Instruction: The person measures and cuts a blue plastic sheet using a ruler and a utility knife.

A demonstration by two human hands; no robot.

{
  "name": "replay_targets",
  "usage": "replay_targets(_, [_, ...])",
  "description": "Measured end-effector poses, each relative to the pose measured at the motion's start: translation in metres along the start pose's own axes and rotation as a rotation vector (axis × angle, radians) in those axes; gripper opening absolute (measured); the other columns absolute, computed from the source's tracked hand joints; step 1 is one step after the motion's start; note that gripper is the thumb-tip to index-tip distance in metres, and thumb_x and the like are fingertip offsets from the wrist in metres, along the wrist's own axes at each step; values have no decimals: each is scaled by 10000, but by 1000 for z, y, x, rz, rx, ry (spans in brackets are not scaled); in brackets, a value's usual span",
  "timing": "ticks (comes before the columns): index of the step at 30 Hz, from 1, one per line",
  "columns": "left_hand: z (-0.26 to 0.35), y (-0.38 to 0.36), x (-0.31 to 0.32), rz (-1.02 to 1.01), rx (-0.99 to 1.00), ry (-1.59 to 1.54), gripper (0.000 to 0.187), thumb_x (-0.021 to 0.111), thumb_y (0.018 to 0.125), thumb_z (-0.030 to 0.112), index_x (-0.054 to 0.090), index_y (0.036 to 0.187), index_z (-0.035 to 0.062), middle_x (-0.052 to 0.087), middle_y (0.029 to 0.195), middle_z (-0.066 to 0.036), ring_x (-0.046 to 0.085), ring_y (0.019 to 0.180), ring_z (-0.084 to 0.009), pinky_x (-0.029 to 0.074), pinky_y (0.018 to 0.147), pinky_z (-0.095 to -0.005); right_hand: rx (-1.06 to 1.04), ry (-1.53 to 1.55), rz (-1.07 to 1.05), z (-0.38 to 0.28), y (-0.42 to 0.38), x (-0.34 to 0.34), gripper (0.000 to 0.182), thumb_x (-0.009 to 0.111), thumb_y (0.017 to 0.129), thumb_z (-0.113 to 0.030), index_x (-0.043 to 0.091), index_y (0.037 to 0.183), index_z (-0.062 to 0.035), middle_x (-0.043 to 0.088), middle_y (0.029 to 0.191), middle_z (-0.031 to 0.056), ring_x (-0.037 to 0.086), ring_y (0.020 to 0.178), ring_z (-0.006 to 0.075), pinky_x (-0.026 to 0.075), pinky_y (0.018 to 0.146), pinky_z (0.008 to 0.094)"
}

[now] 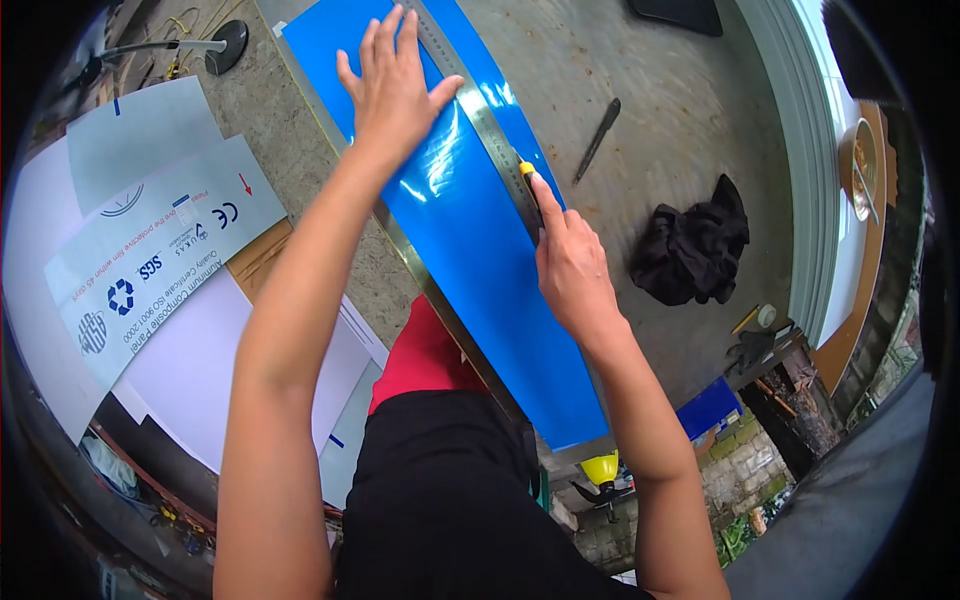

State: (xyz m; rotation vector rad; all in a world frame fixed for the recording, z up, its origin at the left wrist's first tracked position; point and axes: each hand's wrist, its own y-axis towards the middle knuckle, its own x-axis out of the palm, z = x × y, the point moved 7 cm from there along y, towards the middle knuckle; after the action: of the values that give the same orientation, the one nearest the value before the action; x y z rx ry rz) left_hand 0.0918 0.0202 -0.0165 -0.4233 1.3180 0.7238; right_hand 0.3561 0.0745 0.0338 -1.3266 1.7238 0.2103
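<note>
A long glossy blue sheet (500, 310) lies along the edge of the metal-topped table. On it rests a steel ruler (487, 130), set lengthwise near the sheet's right side. My left hand (392, 95) is spread open, its palm on the blue sheet and its fingertips and thumb at the ruler's edge. My right hand (575, 265) is closed around a utility knife (527, 170) with a yellow front end, the index finger stretched along it. The knife's tip is at the ruler's right edge, over the blue sheet. My palm hides most of the knife's handle.
A black marker (597, 140) and a crumpled black cloth (692, 243) lie on the table (620, 60) at right. Printed aluminium composite panels (165, 260) lean at left. A bowl (858, 170) with a spoon stands at far right. Below the table's near end is a yellow-and-black object (601, 470).
</note>
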Motion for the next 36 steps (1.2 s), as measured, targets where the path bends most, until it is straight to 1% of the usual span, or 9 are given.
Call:
replay_targets(3, [48, -65, -22, 56, 20, -60, 924, 800, 855, 427, 381, 1586, 50, 340, 1667, -122, 262, 1569, -339, 95, 1244, -653, -20, 1, 27, 3, -1, 1, 780, 580, 913, 38, 339, 1641, -102, 587, 1017, 212, 615, 949, 384, 488, 923, 495])
replay_targets(8, [109, -154, -16, -257, -22, -226, 1081, 879, 748, 436, 346, 1594, 26, 297, 1674, -94, 204, 1592, -333, 68, 1236, -704, -37, 22, 49, 4, -2, 3, 780, 596, 907, 15, 346, 1636, -101, 620, 1033, 222, 635, 980, 389, 489, 929, 498])
replay_targets(13, [124, -165, -2, -275, -65, -201, 1158, 916, 701, 431, 321, 1605, 18, 279, 1681, -76, 173, 1603, -326, 67, 1233, -720, -42, -7, 54, 10, 1, 7, 756, 602, 908, 1, 367, 1620, -95, 643, 1033, 219, 653, 992, 391, 489, 919, 506])
replay_targets(15, [124, -167, 0, -289, -62, -165, 1186, 936, 679, 412, 316, 1607, 12, 278, 1681, -78, 166, 1604, -326, 80, 1226, -732, -134, 9, 170, 10, -2, 6, 630, 557, 974, -24, 414, 1585, -76, 643, 978, 235, 644, 939, 415, 493, 867, 526])
replay_targets(19, [125, -166, 0, -284, -50, -135, 1204, 936, 686, 464, 311, 1605, 3, 276, 1681, -90, 164, 1604, -329, 93, 1224, -735, -85, 13, 90, 18, -20, 8, 730, 598, 913, -6, 380, 1606, -77, 646, 1034, 224, 660, 991, 395, 485, 901, 522])
replay_targets(23, [127, -167, 2, -280, -54, -110, 1211, 930, 699, 494, 303, 1605, -8, 268, 1686, -94, 165, 1601, -327, 96, 1226, -733, -39, 11, 34, 36, -67, 9, 732, 581, 917, 12, 372, 1612, -80, 634, 1011, 217, 646, 974, 399, 488, 889, 506])
replay_targets(31, [121, -170, 13, -198, 3, -25, 1263, 874, 676, 669, 297, 1627, 70, 278, 1715, -95, 182, 1603, -321, 101, 1210, -738, 28, 6, 8, 80, -184, 15, 683, 554, 974, 22, 375, 1619, -115, 574, 952, 192, 599, 893, 370, 492, 868, 495])
replay_targets(33, [121, -171, 12, -210, 9, -19, 1248, 868, 693, 667, 297, 1630, 73, 275, 1717, -103, 183, 1602, -329, 102, 1209, -737, 42, 19, -20, 88, -202, 20, 741, 569, 924, 43, 375, 1624, -101, 585, 977, 199, 615, 936, 364, 486, 971, 487])
replay_targets(36, [122, -172, 11, -225, -25, -7, 1193, 858, 743, 614, 298, 1620, 31, 277, 1705, -112, 203, 1590, -356, 112, 1203, -749, 24, 32, 1, 95, -209, 23, 733, 570, 925, 42, 381, 1620, -98, 584, 973, 199, 616, 950, 362, 484, 987, 489])
